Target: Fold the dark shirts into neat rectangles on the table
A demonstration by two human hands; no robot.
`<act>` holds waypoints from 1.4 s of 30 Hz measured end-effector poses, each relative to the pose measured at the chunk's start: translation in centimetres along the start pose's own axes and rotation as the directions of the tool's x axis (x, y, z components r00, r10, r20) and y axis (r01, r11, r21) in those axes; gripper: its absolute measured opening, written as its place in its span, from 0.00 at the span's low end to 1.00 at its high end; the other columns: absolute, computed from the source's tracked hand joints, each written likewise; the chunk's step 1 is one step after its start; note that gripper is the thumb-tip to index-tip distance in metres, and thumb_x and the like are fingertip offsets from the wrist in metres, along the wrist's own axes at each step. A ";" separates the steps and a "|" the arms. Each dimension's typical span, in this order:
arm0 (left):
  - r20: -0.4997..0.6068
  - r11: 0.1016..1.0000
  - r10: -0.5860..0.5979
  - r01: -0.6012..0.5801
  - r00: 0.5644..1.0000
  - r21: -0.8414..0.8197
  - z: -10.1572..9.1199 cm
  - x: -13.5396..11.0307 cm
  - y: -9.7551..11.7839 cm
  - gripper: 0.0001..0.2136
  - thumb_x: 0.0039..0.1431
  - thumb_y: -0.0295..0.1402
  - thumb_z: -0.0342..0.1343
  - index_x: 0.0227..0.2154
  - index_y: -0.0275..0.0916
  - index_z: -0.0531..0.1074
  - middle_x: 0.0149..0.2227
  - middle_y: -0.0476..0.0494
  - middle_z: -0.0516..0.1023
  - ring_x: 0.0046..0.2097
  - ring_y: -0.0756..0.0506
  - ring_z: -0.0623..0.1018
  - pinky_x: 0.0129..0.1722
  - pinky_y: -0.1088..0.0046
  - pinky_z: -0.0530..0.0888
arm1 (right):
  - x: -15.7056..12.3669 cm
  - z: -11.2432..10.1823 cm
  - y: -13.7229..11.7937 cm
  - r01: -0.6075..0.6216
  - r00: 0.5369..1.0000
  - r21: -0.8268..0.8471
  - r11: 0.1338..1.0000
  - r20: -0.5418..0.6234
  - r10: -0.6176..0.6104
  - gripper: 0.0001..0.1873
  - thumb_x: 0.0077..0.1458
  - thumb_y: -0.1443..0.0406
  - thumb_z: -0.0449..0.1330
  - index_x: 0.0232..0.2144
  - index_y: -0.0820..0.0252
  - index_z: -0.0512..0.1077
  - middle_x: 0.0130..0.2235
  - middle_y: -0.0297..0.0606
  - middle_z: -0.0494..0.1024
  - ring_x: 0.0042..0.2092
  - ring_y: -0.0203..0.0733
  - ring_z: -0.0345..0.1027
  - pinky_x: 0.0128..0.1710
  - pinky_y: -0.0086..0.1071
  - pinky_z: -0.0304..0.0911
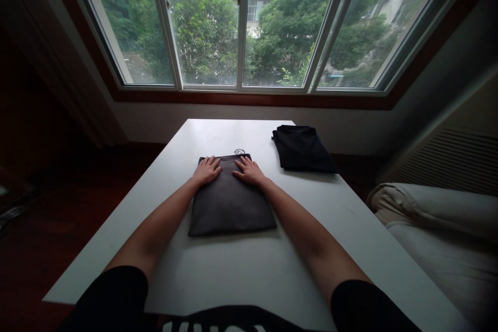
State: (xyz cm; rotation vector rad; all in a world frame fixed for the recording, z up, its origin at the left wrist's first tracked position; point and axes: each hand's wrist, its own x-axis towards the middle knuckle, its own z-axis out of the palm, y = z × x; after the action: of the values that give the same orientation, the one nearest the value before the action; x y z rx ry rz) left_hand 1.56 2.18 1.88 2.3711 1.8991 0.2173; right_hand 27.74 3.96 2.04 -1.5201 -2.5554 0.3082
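A dark grey drawstring bag [232, 207] lies flat on the white table in front of me, its cord [239, 151] sticking out at the far edge. My left hand [207, 170] rests palm down on the bag's far left corner, fingers spread. On the far right part of the bag lies my right hand [249, 170], also flat with its fingers apart. Neither hand grips anything. Whether the bag has something inside cannot be seen. To the right, a folded black cloth [303, 149], perhaps a garment, lies near the table's right edge.
The white table [218, 275] reaches from my body toward the window [241, 36]. A pale sofa or cushioned seat [439, 218] stands close to its right side. Dark reddish floor [89, 187] shows on the left, with a curtain [66, 62] beyond.
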 end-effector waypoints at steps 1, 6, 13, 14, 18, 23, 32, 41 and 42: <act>-0.012 0.999 -0.045 0.045 0.999 -0.007 0.0 0.1 -0.3 0.33 0.74 0.53 0.38 0.74 0.42 0.55 0.77 0.35 0.48 0.76 0.31 0.50 0.72 0.46 0.49 | 0.0 0.0 0.2 -0.005 1.000 0.010 1.000 -0.001 0.005 0.45 0.67 0.35 0.45 0.75 0.51 0.52 0.78 0.43 0.41 0.77 0.56 0.32 0.74 0.54 0.35; -0.017 0.988 -0.143 0.141 0.990 -0.067 0.6 -0.4 -1.8 0.33 0.74 0.55 0.34 0.75 0.44 0.53 0.77 0.36 0.45 0.77 0.31 0.46 0.70 0.42 0.50 | -0.5 -0.2 1.6 -0.029 1.000 0.024 0.999 0.006 0.028 0.46 0.67 0.35 0.45 0.75 0.52 0.52 0.78 0.42 0.40 0.77 0.55 0.32 0.74 0.51 0.35; -0.068 0.999 -0.023 0.020 0.997 -0.044 1.0 -2.3 -5.1 0.29 0.76 0.50 0.38 0.72 0.42 0.58 0.77 0.37 0.49 0.76 0.35 0.48 0.71 0.53 0.52 | -1.9 -1.6 4.1 -0.082 0.996 0.004 0.997 -0.036 0.083 0.47 0.66 0.36 0.50 0.75 0.56 0.53 0.76 0.47 0.47 0.77 0.58 0.37 0.73 0.51 0.40; -0.074 0.998 -0.040 0.037 0.996 -0.047 1.0 -2.6 -5.4 0.29 0.76 0.49 0.39 0.72 0.42 0.59 0.77 0.37 0.50 0.76 0.35 0.49 0.71 0.53 0.52 | -1.9 -1.7 3.8 -0.076 0.995 -0.008 0.997 -0.058 0.075 0.47 0.66 0.37 0.50 0.75 0.57 0.53 0.76 0.48 0.47 0.77 0.58 0.37 0.73 0.51 0.40; -0.083 0.996 -0.084 0.081 0.993 -0.037 0.4 -3.7 -4.7 0.29 0.75 0.49 0.40 0.71 0.40 0.62 0.76 0.36 0.50 0.76 0.34 0.51 0.71 0.52 0.53 | -1.7 -1.7 0.7 0.046 0.992 -0.065 0.997 -0.114 -0.053 0.47 0.67 0.38 0.50 0.76 0.59 0.51 0.77 0.47 0.44 0.77 0.55 0.32 0.74 0.51 0.35; -0.124 0.998 0.055 -0.050 0.991 0.043 -0.6 -5.2 -0.8 0.29 0.72 0.48 0.48 0.69 0.40 0.65 0.76 0.34 0.51 0.76 0.32 0.51 0.72 0.46 0.50 | -2.3 -0.3 -2.8 0.248 0.969 -0.083 0.965 0.002 -0.248 0.41 0.71 0.42 0.46 0.76 0.56 0.49 0.77 0.45 0.43 0.77 0.54 0.33 0.74 0.54 0.33; 0.010 0.992 0.126 -0.126 0.992 -0.002 0.5 -5.6 1.0 0.34 0.73 0.56 0.41 0.75 0.46 0.54 0.77 0.41 0.48 0.76 0.34 0.50 0.73 0.50 0.49 | -2.2 0.0 -1.5 0.143 0.989 -0.071 0.987 0.052 -0.139 0.40 0.71 0.41 0.43 0.76 0.52 0.49 0.77 0.41 0.45 0.77 0.55 0.34 0.74 0.53 0.34; 0.057 0.998 -0.050 0.048 0.997 0.043 -0.6 -4.8 -3.0 0.35 0.73 0.57 0.38 0.75 0.46 0.52 0.78 0.41 0.44 0.77 0.32 0.48 0.71 0.43 0.49 | -2.2 -0.9 2.0 -0.066 0.998 -0.099 0.993 -0.006 0.065 0.43 0.70 0.41 0.45 0.75 0.58 0.52 0.77 0.47 0.46 0.77 0.56 0.34 0.74 0.54 0.32; 0.056 0.997 -0.065 0.062 0.996 0.045 -0.6 -4.8 -3.4 0.35 0.72 0.57 0.38 0.75 0.46 0.52 0.78 0.41 0.44 0.77 0.32 0.48 0.71 0.42 0.49 | -2.2 -0.9 2.0 -0.069 0.997 -0.101 0.992 -0.024 0.067 0.43 0.70 0.41 0.46 0.75 0.59 0.52 0.77 0.48 0.46 0.77 0.56 0.34 0.74 0.54 0.32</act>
State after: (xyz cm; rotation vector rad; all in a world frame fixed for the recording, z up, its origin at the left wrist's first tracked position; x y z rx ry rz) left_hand -2.83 -1.73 1.66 2.3129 1.9687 0.1031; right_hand 30.69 3.04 2.34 -1.6392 -2.5433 0.1712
